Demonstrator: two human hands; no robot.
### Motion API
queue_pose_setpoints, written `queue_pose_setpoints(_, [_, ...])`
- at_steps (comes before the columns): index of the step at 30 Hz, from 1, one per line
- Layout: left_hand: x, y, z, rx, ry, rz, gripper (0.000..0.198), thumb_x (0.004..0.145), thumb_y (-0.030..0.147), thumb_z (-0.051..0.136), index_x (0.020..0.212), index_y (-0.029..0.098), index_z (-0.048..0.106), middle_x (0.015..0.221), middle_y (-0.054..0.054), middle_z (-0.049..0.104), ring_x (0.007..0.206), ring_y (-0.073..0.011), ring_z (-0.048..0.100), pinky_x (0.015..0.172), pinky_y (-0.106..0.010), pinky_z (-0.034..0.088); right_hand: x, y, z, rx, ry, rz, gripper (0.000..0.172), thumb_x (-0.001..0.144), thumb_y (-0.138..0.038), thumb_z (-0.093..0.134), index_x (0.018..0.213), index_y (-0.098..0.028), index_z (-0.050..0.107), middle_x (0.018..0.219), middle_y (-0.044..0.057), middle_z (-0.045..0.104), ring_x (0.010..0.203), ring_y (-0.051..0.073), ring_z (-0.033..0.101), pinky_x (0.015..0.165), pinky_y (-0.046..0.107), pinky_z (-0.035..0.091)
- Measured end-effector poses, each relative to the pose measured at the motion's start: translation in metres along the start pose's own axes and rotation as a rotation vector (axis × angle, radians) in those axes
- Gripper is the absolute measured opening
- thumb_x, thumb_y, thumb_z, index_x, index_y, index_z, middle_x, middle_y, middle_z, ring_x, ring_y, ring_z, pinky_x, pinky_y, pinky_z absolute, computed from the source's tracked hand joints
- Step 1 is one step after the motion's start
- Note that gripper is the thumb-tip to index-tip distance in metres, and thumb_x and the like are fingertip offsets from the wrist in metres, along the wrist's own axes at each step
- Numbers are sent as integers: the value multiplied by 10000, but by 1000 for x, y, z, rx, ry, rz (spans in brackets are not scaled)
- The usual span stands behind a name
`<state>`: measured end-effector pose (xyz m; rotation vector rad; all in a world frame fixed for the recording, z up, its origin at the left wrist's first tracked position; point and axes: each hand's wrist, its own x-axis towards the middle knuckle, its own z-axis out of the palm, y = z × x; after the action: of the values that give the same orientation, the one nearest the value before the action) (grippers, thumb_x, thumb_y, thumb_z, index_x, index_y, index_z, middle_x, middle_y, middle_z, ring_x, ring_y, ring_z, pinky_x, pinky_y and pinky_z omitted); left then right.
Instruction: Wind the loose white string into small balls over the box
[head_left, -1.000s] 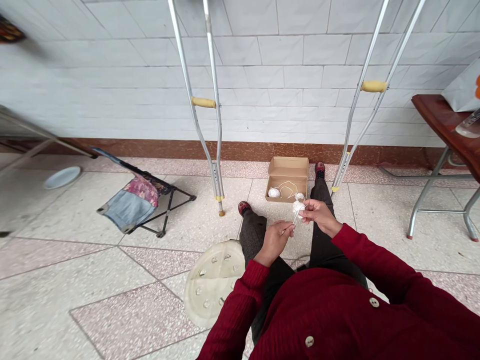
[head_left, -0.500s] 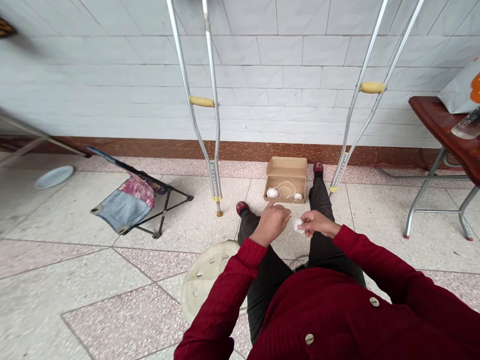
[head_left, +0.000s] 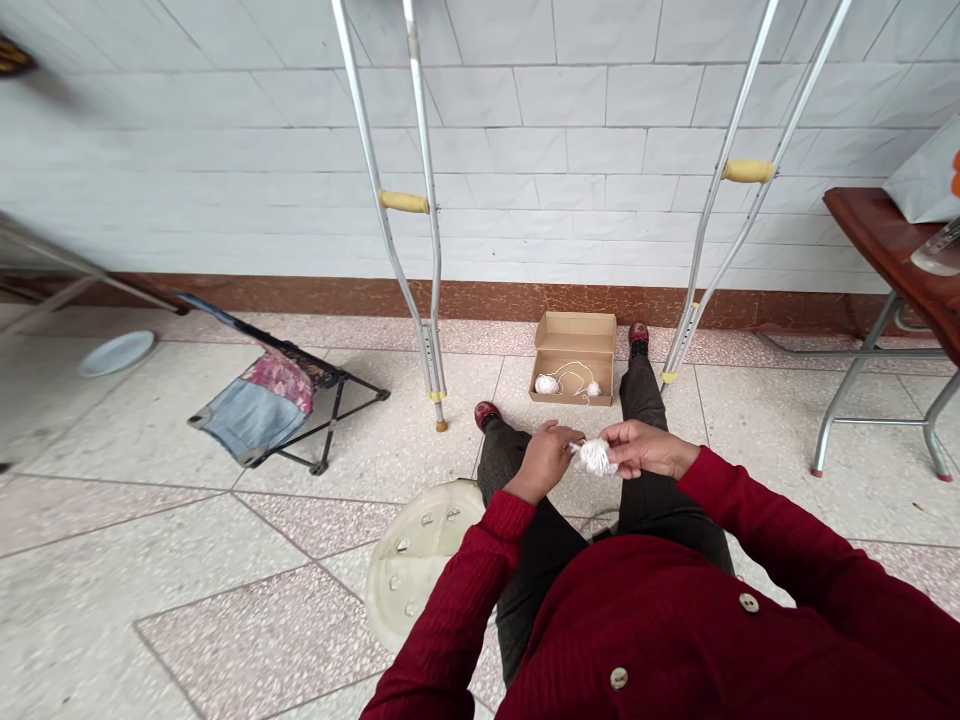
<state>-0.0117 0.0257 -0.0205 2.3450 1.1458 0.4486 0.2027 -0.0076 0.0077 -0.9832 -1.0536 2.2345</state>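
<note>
A fluffy white bundle of cotton string [head_left: 595, 457] sits between my hands, above my dark trousers. My left hand [head_left: 544, 461] pinches its left side, where a short strand sticks out. The fingertips of my right hand [head_left: 645, 449] grip it from the right. Ahead of my feet stands an open cardboard box [head_left: 574, 345]. In it lie a white string ball [head_left: 547, 384] and a smaller white ball [head_left: 593, 388], joined by a loose strand of string [head_left: 574, 370].
Two aluminium crutches [head_left: 409, 210] [head_left: 720, 200] lean against the tiled wall. A folding stool [head_left: 262, 395] with denim cloth stands to the left, a round plastic disc [head_left: 420, 565] lies by my left knee, and a red-topped table [head_left: 885, 240] stands right.
The white bundle has moved down and closer to me since one second ago. My left hand has come in against it, and my right hand has shifted slightly right.
</note>
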Motion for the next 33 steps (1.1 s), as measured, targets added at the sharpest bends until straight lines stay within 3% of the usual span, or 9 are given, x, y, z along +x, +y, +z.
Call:
queue_pose_setpoints(2, [6,3,-9,73,-26,61,211,910,204,513,781,200,681,804,-33,705,832,-177,641,1031,-401,372,4,13,-4,-124,-4,73,350,624,-353,833,830,-134,653,606,-25,623,421,63,520,369,165,343])
queue_pose_setpoints(5, [12,15,-22,185,-26,126,231,902,203,511,730,186,664,752,-51,678,821,-197,630,1050,-434,345,17,27,-13,-205,189,84,353,573,-347,850,736,-142,613,512,-37,599,385,71,514,352,163,363])
queue_pose_setpoints(8, [11,28,-27,263,6,109,247,907,201,494,722,179,656,714,-56,663,753,-192,621,1036,-432,362,28,32,-23,-116,313,49,370,566,-373,843,718,-146,593,508,-30,605,381,68,516,349,160,371])
queue_pose_setpoints(12, [-1,38,-17,275,30,91,297,942,224,451,734,175,657,698,-55,664,711,-176,613,1020,-414,383,37,33,-26,-79,471,-42,402,521,-369,860,700,-155,571,520,-25,612,382,84,533,341,177,379])
queue_pose_setpoints(17, [-13,38,5,45,45,-19,342,964,259,427,713,190,648,661,-19,662,669,-151,600,971,-363,430,40,26,-14,39,610,-233,418,526,-396,857,736,-157,587,555,-33,605,430,87,544,390,193,391])
queue_pose_setpoints(20, [-19,31,15,-134,11,-70,337,959,276,443,699,201,644,666,11,675,684,-137,610,980,-345,432,32,16,-5,126,550,-314,392,577,-393,845,786,-164,605,599,-37,601,470,83,545,429,198,384])
queue_pose_setpoints(23, [-21,21,21,-204,-49,-41,277,945,257,471,754,204,665,759,10,713,751,-140,637,1013,-356,416,19,6,0,148,400,-352,366,632,-379,822,856,-178,614,660,-35,618,481,76,537,430,194,365])
queue_pose_setpoints(27, [-15,9,16,-73,-39,-36,228,900,144,493,775,188,678,803,-32,718,831,-168,650,1010,-371,414,4,2,1,-54,115,-133,346,636,-333,820,864,-152,633,638,-23,632,444,67,522,389,172,338])
queue_pose_setpoints(33, [5,9,-9,195,-47,146,209,925,208,506,800,198,674,811,-34,705,895,-185,635,1069,-432,332,7,24,-8,-210,-34,171,340,588,-286,827,812,-136,620,535,-34,614,376,72,510,335,152,326])
